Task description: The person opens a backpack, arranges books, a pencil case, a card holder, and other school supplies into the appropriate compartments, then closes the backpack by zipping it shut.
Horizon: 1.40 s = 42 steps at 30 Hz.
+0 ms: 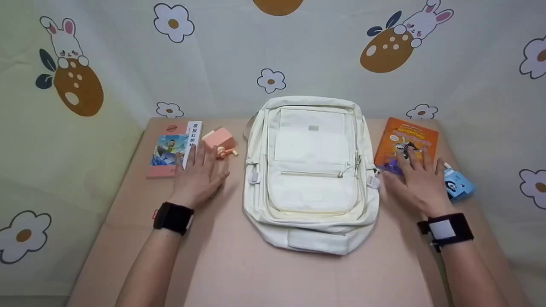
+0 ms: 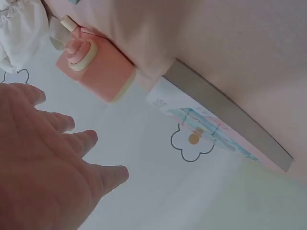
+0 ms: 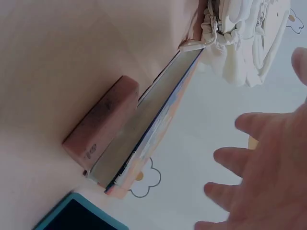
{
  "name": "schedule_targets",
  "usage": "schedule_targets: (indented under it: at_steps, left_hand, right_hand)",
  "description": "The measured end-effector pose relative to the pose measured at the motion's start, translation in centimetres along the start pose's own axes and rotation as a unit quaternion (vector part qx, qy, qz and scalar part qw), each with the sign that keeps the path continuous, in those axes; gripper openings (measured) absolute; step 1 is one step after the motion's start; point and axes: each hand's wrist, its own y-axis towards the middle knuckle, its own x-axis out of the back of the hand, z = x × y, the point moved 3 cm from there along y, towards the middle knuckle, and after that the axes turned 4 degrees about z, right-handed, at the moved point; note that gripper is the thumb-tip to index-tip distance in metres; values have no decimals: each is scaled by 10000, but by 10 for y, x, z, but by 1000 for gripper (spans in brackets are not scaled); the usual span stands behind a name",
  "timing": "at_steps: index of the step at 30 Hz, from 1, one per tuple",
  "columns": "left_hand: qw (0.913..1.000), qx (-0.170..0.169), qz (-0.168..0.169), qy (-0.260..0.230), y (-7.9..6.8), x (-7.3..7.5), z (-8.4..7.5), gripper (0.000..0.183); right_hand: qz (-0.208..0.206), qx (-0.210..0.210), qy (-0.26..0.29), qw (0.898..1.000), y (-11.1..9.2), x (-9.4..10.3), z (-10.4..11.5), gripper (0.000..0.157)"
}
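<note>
A cream backpack (image 1: 313, 192) lies flat on its back, front pockets up, between the two hands. My left hand (image 1: 197, 179) hovers open with spread fingers, its fingertips overlapping a book with a pink and blue cover (image 1: 168, 151) in the head view. Just beyond that hand sits a pink, squarish bottle (image 2: 98, 67) with a round cap. My right hand (image 1: 420, 183), fingers spread and holding nothing, is over an orange book (image 1: 409, 128). Beside this hand lies a light-blue item with a panda picture (image 1: 460, 185).
A reddish block (image 3: 103, 122) lies against the orange book's page edge in the right wrist view. A dark panel with a teal border (image 3: 79, 215) shows at that view's bottom. Behind the pink-covered table (image 1: 256, 277) hangs a printed curtain (image 1: 222, 64).
</note>
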Motion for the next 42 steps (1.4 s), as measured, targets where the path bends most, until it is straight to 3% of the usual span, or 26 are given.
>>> schedule_targets:
  at_steps: [4, 6, 8, 10, 14, 17, 21, 25, 29, 32, 35, 37, 42]
  left_hand:
    - [9991, -366, -108, -197, 0, 7, -21, 80]
    - [9966, -777, -82, -252, -2, 12, -41, 74]
    - [9908, -1306, 53, -361, -5, 17, -67, 67]
    - [9812, -1840, 374, -454, -11, 23, -96, 63]
    - [9523, -2738, 1239, -524, -22, 31, -158, 63]
    - [9303, -3171, 1806, -378, -22, 31, -200, 64]
    - [9135, -3433, 2171, -204, -10, 27, -246, 64]
    - [9170, -3367, 2130, 210, -4, 25, -285, 62]
    - [9231, -3277, 1937, 545, -14, 23, -325, 61]
    - [9285, -3227, 1669, 770, -20, 19, -348, 56]
    - [9350, -3041, 1547, 970, -19, 14, -356, 45]
    - [9364, -2945, 1686, 899, -16, 11, -356, 38]
    - [9288, -3005, 2153, 285, -9, 8, -346, 30]
  right_hand:
    - [-160, 185, 310, 9992, -1, 5, 9, 61]
    - [17, 253, 599, 9979, -2, 5, 15, 48]
    - [362, 244, 888, 9951, -3, 3, 20, 47]
    - [728, 145, 1221, 9897, -4, -2, 25, 54]
    - [1034, 162, 1740, 9792, -3, -15, 32, 70]
    - [1094, 92, 2013, 9734, 0, -24, 39, 82]
    - [990, -79, 2230, 9697, 6, -30, 50, 90]
    - [889, 7, 2504, 9640, 9, -33, 56, 91]
    - [987, 22, 2710, 9575, 11, -34, 57, 94]
    - [1048, 79, 2745, 9558, 13, -33, 55, 87]
    - [1198, 54, 2854, 9509, 12, -31, 51, 73]
    - [1277, -34, 2924, 9477, 12, -29, 47, 64]
    - [1145, -68, 2667, 9569, 15, -28, 35, 55]
